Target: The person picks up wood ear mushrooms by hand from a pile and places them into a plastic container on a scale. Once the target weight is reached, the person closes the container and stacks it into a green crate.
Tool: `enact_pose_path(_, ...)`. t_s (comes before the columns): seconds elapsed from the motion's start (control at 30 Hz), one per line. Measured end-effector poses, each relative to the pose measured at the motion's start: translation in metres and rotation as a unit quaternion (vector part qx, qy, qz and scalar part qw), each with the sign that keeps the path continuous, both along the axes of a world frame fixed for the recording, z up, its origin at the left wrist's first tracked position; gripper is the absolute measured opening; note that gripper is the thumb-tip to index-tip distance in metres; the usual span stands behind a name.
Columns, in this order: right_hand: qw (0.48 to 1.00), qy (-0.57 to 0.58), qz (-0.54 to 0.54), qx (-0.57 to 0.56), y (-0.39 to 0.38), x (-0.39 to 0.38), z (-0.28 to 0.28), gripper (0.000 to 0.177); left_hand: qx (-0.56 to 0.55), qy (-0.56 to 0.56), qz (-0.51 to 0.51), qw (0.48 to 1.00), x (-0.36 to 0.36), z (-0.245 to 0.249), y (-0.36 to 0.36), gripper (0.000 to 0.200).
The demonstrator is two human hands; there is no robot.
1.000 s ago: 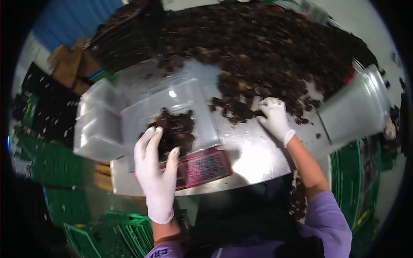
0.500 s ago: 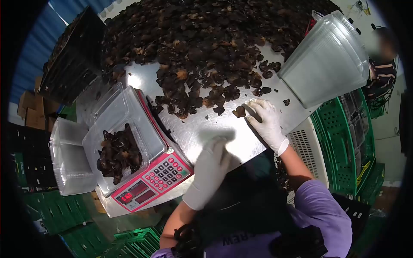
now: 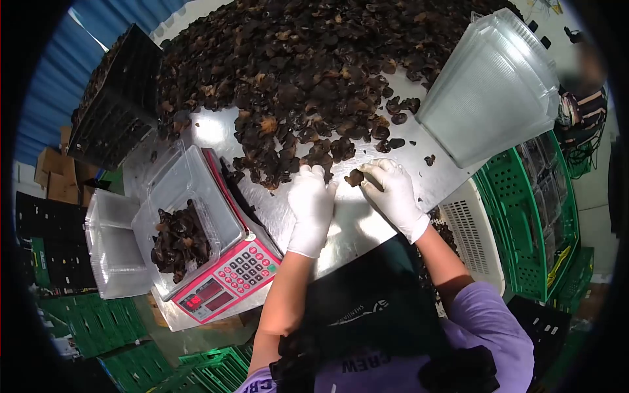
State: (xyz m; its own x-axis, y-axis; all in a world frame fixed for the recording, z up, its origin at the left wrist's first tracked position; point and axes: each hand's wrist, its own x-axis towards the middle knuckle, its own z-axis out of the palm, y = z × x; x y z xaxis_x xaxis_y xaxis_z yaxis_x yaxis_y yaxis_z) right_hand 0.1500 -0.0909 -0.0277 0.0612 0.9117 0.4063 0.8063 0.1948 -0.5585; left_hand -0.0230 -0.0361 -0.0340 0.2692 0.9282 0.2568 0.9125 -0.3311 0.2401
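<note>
Both my hands wear white gloves. My right hand [image 3: 393,200] pinches a small dark-brown wood ear mushroom [image 3: 354,177] between thumb and fingers, just above the metal table [image 3: 357,226]. At the front edge of the mushroom pile [image 3: 308,72], my left hand [image 3: 311,209] reaches in with its thumb apart from its fingers; its fingertips touch the nearest pieces. To the left, a clear plastic box [image 3: 211,226] holding a clump of wood ear mushrooms [image 3: 180,242] sits on a red digital scale [image 3: 226,281].
Stacked clear containers [image 3: 488,92] stand at the right; more clear boxes [image 3: 114,245] are left of the scale. A black crate [image 3: 118,98] is at the back left. Beside the table's right edge are a white basket [image 3: 468,223] and a green crate [image 3: 517,216]. Another person [image 3: 583,111] is far right.
My left hand has moved forward from the table's near side to the pile's edge. My right hand, holding the mushroom piece, has shifted slightly left and nearer my body.
</note>
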Motion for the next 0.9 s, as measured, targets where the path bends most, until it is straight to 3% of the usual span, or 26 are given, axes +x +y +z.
enact_pose_path(0.07, 1.0, -0.017, 0.016, 0.011, 0.005, 0.002, -0.004, 0.031, -0.05, -0.009, 0.001, 0.999, 0.0, -0.002, 0.0, 0.023)
enact_pose_path(0.13, 1.0, -0.019, 0.019, -0.001, 0.01, 0.001, -0.007, 0.033, 0.006, -0.059, -0.01, 0.998, -0.005, 0.0, -0.008, 0.016)
enact_pose_path(0.23, 0.998, -0.005, 0.047, -0.043, 0.019, -0.009, -0.011, 0.031, 0.002, -0.241, -0.006, 0.97, -0.018, 0.007, -0.019, 0.016)
enact_pose_path(0.27, 0.998, -0.001, 0.048, -0.042, 0.02, -0.011, -0.013, 0.031, 0.004, -0.238, -0.006, 0.971, -0.02, 0.008, -0.022, 0.016)
enact_pose_path(0.33, 0.997, -0.041, 0.032, -0.049, 0.027, -0.014, -0.024, 0.025, -0.08, -0.303, 0.089, 0.945, -0.023, 0.011, -0.025, 0.017)
enact_pose_path(0.4, 0.999, -0.016, 0.035, 0.001, 0.028, -0.012, -0.034, 0.017, -0.056, -0.264, 0.106, 0.957, -0.019, 0.012, -0.017, 0.023)
enact_pose_path(0.47, 0.994, 0.112, 0.01, -0.002, 0.029, -0.012, -0.034, 0.013, 0.083, -0.194, 0.048, 0.976, -0.011, 0.014, -0.001, 0.045)
enact_pose_path(0.5, 0.991, 0.127, 0.019, 0.025, 0.029, -0.01, -0.033, 0.017, 0.023, -0.137, 0.063, 0.988, -0.009, 0.013, 0.007, 0.057)
enact_pose_path(0.53, 0.991, 0.126, 0.027, 0.026, 0.028, -0.01, -0.031, 0.017, -0.118, -0.078, 0.113, 0.983, -0.002, 0.027, 0.016, 0.056)
enact_pose_path(0.63, 0.988, 0.155, -0.002, -0.026, 0.028, -0.009, -0.037, 0.029, -0.098, -0.019, 0.072, 0.992, -0.001, 0.006, 0.032, 0.042)
enact_pose_path(0.73, 0.987, 0.16, 0.028, 0.004, 0.031, -0.015, -0.019, 0.034, -0.063, -0.022, 0.067, 0.995, 0.001, -0.017, 0.033, 0.021)
enact_pose_path(0.8, 0.985, 0.166, 0.038, 0.031, 0.043, -0.022, -0.005, 0.036, 0.111, -0.021, -0.003, 0.994, -0.001, -0.024, 0.017, 0.011)
enact_pose_path(0.87, 0.99, 0.115, 0.062, 0.051, 0.065, -0.03, 0.004, 0.034, 0.008, -0.031, 0.036, 0.999, 0.0, 0.0, 0.01, 0.008)
enact_pose_path(0.9, 0.992, 0.112, 0.05, -0.026, 0.071, -0.038, 0.018, 0.032, -0.001, -0.021, 0.054, 0.998, 0.004, 0.001, 0.008, 0.008)
